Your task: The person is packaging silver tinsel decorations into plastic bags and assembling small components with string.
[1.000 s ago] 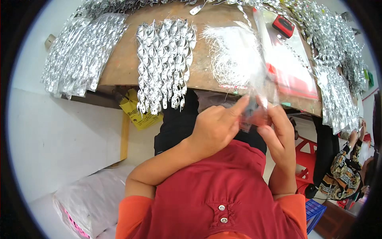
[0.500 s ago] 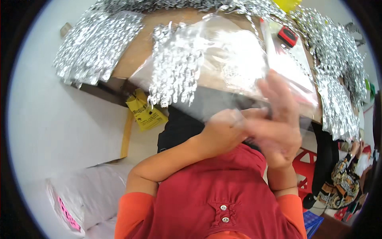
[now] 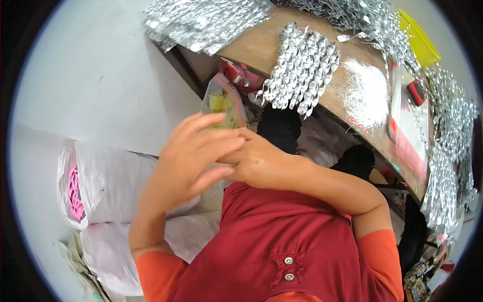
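White wall [image 3: 95, 95] fills the left side, with pale sacks [image 3: 126, 186] stacked below it. The left hand [image 3: 198, 153] is open, fingers spread, overlapping the right hand [image 3: 259, 158]. A clear bag [image 3: 226, 93] with a red edge stands just beyond both hands, its lower end meeting them; the right fingers are curled, but whether they grip it I cannot tell. Along the brown table [image 3: 256, 48] lie a silver bundle [image 3: 206, 22], twisted silver strips [image 3: 304, 70] overhanging the front edge, white strings [image 3: 367, 93], a red box [image 3: 416, 93], a yellow basin [image 3: 418, 38] and more silver strands [image 3: 448, 156].
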A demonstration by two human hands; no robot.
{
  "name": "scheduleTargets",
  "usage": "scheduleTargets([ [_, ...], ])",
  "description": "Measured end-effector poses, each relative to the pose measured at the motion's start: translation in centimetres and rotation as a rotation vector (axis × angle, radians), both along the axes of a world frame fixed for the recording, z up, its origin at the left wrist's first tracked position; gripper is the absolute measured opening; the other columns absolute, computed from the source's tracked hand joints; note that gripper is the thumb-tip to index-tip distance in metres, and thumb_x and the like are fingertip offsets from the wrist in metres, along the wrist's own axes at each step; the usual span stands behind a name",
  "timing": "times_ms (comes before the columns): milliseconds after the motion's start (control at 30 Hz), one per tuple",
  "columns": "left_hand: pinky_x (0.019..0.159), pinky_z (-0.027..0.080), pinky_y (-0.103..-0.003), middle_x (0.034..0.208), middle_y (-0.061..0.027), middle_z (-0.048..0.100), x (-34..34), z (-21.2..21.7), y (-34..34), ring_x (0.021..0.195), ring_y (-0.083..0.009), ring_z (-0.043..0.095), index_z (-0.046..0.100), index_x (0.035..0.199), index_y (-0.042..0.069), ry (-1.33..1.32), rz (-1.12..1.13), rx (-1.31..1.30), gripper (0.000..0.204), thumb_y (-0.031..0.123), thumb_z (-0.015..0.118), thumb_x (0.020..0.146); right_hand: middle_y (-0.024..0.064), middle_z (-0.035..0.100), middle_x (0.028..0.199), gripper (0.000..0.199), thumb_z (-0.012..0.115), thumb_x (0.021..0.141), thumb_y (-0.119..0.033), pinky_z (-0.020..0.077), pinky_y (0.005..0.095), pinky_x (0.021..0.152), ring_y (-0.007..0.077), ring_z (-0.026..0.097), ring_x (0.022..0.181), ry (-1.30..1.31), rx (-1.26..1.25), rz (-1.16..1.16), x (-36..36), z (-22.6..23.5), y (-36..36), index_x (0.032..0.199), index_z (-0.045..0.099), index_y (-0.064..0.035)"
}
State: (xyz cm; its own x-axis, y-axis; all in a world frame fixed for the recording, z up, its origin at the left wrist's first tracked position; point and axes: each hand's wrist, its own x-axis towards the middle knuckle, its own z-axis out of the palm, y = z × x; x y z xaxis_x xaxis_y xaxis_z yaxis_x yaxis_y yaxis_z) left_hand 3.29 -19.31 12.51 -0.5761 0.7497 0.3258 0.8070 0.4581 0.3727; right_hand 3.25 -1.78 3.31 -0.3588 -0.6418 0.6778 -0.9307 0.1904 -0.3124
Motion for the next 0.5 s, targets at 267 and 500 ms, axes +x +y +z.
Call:
scheduleTargets([
  [267, 0.102, 0.029, -0.05, 0.091, -0.0079, 0.063, -6.2, -2.1, -1.8, 0.111, -0.0281, 0.05, 0.063, 0.086, 0.006, 0.069, -0.058, -0.335, 0.024, 0.028, 0.066, 0.075, 0.0009, 0.063, 0.105, 0.029, 0.063, 0.068, -0.003, 0.0411, 0.04, 0.09, 0.0193, 0.059, 0.094, -0.098, 0.056, -0.173, -0.5, -0.7, 4.5, 0.094, 0.066, -0.0161],
  [500, 0.093, 0.036, -0.044, 0.078, -0.0056, 0.057, -8.2, -1.6, -0.4, 0.098, -0.0246, 0.053, 0.058, 0.074, 0.007, 0.303, -0.08, -0.312, 0.015, 0.014, 0.069, 0.067, 0.0044, 0.062, 0.105, 0.023, 0.064, 0.077, -0.013, 0.0399, 0.0399, 0.092, 0.0224, 0.056, 0.102, -0.494, 0.133, -0.316, -0.3, 0.1, 5.7, 0.1, 0.064, -0.0104],
])
